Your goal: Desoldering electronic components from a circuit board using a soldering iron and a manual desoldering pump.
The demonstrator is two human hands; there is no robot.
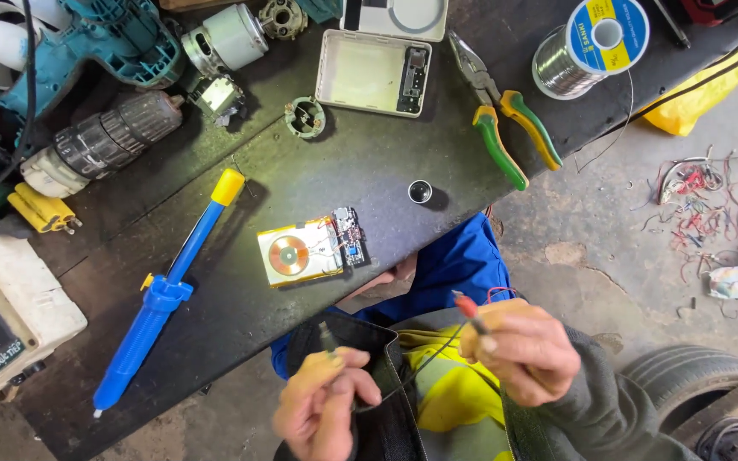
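Right hand (518,350) pinching a red-tipped probe (469,312), left hand (326,405) clamped on a black lead (403,380) (both above the lap), just off the dark bench (369,162) edge near the coil-topped battery pack (301,253).

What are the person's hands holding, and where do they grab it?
The right hand pinches a red-tipped probe just below its tip. The left hand holds a dark probe at its lower end. Thin black wires hang between them.
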